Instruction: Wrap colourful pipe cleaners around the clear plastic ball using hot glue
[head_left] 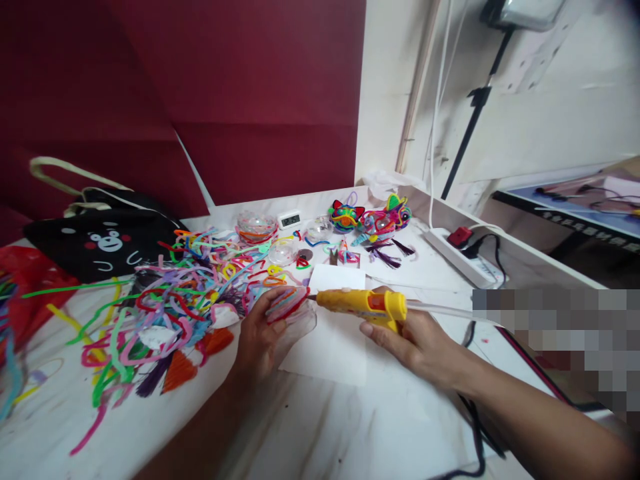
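Glue gun (350, 303) in grip, its tip points at the right edge of a clear plastic shell (290, 308) lined with pink, red and blue fuzzy stems, though contact cannot be made out; the right hand (417, 337) wraps the yellow handle, most of its fingers hidden behind it; the left hand (260, 327) pinches the shell between thumb and fingers, above the left edge of a white paper sheet (345, 363) on a marble-patterned table (300, 433); a tangled heap of fuzzy stems (170, 293) crowds in from the left, close to that hand, with a black bag (110, 233) behind and a red plastic bag (43, 287) at the far left; beyond the paper stand a small digital clock (290, 219), a clear bowl (283, 252) and colourful ornaments (345, 217), dark tassels (383, 257) lying just in front of them; to the right, a white power strip (463, 257) lies along the table's raised edge, while a black cord (475, 427) trails below the right forearm.
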A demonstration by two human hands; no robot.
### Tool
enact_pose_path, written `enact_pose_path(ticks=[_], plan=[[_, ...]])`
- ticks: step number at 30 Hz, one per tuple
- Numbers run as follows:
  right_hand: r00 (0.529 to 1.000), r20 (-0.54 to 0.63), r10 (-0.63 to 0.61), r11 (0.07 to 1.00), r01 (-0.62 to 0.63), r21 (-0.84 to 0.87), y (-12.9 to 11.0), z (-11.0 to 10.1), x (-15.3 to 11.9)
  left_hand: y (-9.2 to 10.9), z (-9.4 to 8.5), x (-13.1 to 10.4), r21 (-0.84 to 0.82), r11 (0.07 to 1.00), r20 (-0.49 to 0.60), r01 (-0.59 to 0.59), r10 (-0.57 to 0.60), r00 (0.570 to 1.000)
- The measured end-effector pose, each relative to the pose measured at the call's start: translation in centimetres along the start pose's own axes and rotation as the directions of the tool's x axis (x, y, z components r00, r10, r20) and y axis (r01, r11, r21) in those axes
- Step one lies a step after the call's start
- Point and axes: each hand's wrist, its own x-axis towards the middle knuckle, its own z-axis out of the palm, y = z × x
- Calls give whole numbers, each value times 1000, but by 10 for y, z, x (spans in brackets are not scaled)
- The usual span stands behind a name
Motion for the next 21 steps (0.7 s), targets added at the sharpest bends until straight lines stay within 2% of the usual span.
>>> enact_pose_path(ticks=[8, 12, 15, 17, 21], plan=[[1000, 15, -9, 1000, 9, 10, 4, -1, 2, 3, 3, -3, -43, 999, -2, 21, -21, 1000], [999, 21, 46, 998, -47, 39, 6, 0, 1, 5, 4, -3, -53, 998, 2, 28, -28, 1000], [991, 18, 133, 982, -135, 131, 8, 0, 4, 4, 4, -3, -45, 999, -8, 10, -10, 1000], [971, 25, 239, 944, -238, 230, 10, -1, 8, 2, 3, -1, -56, 998, -13, -15, 14, 1000], [877, 149, 457, 794, -478, 376, 15, -2, 20, -2, -3, 4, -44, 996, -34, -80, 79, 996]])
